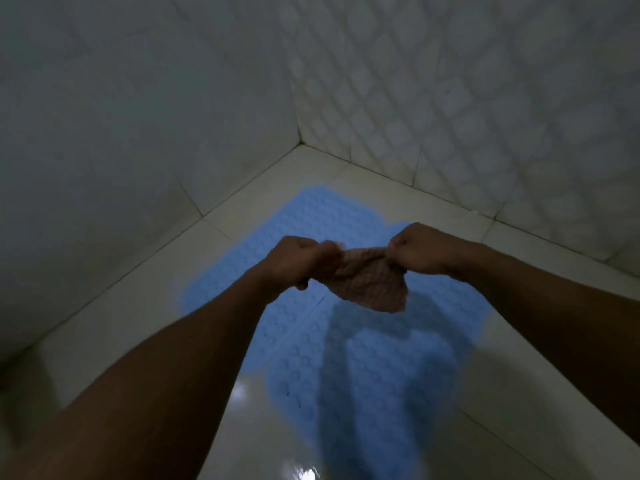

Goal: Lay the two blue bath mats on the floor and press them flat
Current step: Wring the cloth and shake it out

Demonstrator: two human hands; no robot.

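Two blue bubbled bath mats lie side by side on the pale tiled floor. The far mat (311,220) reaches toward the wall corner. The near mat (374,368) runs toward me and is partly in shadow. Above them, my left hand (294,261) and my right hand (420,249) each grip one end of a small pinkish waffle-textured cloth (370,285), which hangs between them in the air. Both fists are closed on the cloth. My forearms cover part of the mats.
Tiled walls meet in a corner (300,142) at the back, the right wall (485,98) with a diamond pattern. The glossy floor (145,306) shows bare tile to the left and right of the mats, with wet-looking reflections near the bottom edge.
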